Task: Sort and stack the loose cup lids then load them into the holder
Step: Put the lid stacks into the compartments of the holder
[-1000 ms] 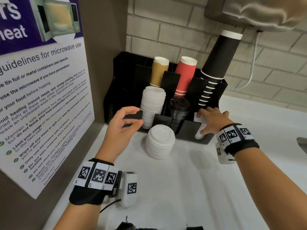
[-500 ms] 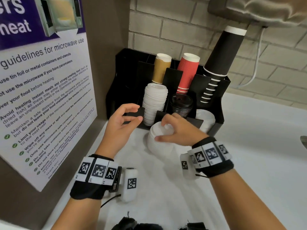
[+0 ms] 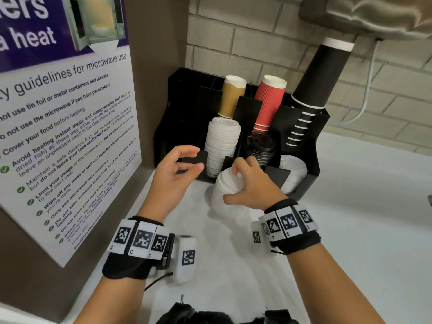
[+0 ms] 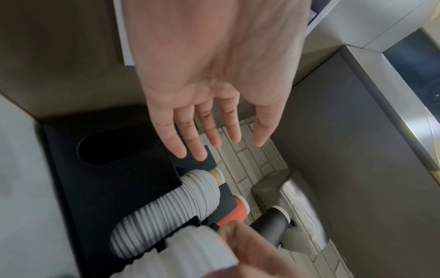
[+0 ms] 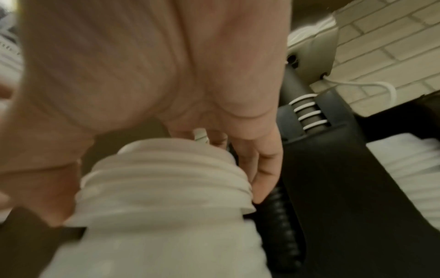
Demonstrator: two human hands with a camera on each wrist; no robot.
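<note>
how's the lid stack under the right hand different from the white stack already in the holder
The loose stack stands on the counter, gripped by the right hand; the loaded stack sits in the holder, untouched. The loose stack is shorter, the loaded stack taller. Both are white lids, nested.

Both forearms are bare. Each wrist carries a black fabric band (image 3: 131, 268) topped by a row of white tiles printed with black square codes, plus a small white camera pod (image 3: 187, 258) (also coded); a thin black cable, seemingly, trails from the left one.

Head view downward; wrist views close; shared holder (image 3: 313, 146).
</note>
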